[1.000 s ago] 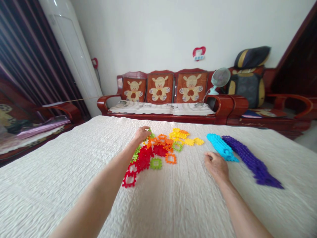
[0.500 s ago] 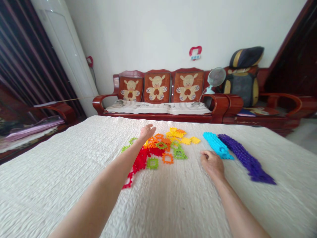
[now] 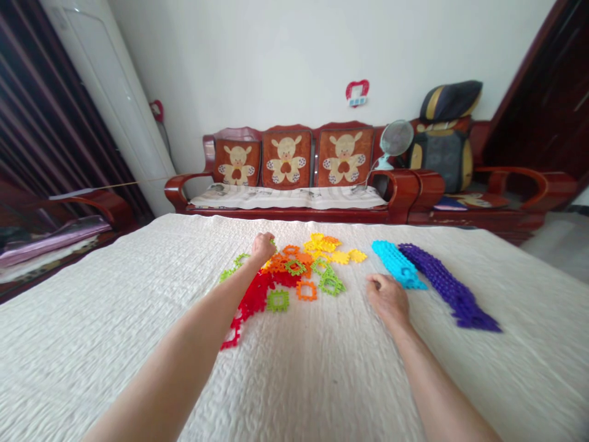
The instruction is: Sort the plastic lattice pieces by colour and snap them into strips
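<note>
My left hand (image 3: 263,247) is closed at the far edge of a pile of plastic building pieces, with a bit of green showing at its fingertips. Below it, red pieces (image 3: 256,294) are partly covered by my forearm. Orange pieces (image 3: 306,291), green pieces (image 3: 278,301) and yellow pieces (image 3: 340,257) lie loosely around the middle. My right hand (image 3: 389,299) rests on the cover in a loose fist, and nothing shows in it. Just beyond it lies a light blue stack of linked pieces (image 3: 396,263), beside a longer purple stack (image 3: 446,285).
A white quilted cover (image 3: 322,380) spreads under everything. Behind its far edge stands a red wooden sofa (image 3: 294,213) with several bear cushions (image 3: 286,158). A small fan (image 3: 396,137) and a massage seat pad (image 3: 442,156) are at the back right.
My left hand has drawn back slightly, and its fingers have closed, with green now showing at the tips. My right hand stays by the blue stack. The whole view has shifted slightly.
</note>
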Demonstrator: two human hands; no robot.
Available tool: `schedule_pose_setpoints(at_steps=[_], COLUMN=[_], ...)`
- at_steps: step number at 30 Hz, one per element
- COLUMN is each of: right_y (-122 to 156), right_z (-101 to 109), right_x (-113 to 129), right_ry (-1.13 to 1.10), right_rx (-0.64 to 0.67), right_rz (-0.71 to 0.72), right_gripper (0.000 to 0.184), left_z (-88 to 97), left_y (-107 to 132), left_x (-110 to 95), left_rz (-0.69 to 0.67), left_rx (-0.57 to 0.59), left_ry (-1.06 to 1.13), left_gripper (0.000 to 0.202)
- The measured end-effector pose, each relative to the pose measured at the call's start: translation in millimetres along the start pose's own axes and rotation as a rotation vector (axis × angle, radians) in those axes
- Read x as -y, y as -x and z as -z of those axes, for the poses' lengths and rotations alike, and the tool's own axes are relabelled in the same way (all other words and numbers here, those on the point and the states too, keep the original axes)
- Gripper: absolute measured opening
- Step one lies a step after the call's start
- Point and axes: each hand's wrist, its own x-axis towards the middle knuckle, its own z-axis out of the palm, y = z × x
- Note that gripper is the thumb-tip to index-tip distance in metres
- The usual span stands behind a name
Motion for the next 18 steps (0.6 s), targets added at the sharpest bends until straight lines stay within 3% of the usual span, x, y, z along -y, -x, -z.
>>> schedule_pose_setpoints(at_steps=[3, 8, 13, 18], right_y=[0.0, -0.4, -1.1, -2.0], right_z=[0.4, -0.4, 0.3, 0.6], right_x=[-0.1, -0.8, -0.2, 0.0], right_ry=[0.007, 0.008, 0.037, 0.048], right_rx=[0.008, 0.002, 0.01, 0.025], right_rz=[-0.003, 0.008, 0.014, 0.016], right_gripper=[0.029, 0.03, 0.03, 0.031], left_z=[8.6, 35.1, 53.8, 49.9], left_y=[2.9, 6.4, -0.8, -1.5], left_x=[-10.4, -15.4, 14.2, 52.0], left_rz=[-0.032, -0.191, -0.011, 0.033], left_rx=[0.006, 0.254, 0.121, 0.179], left_ry=[0.078, 0.542, -0.03, -0.193], left_gripper=[0.036, 0.046, 0.039, 0.043])
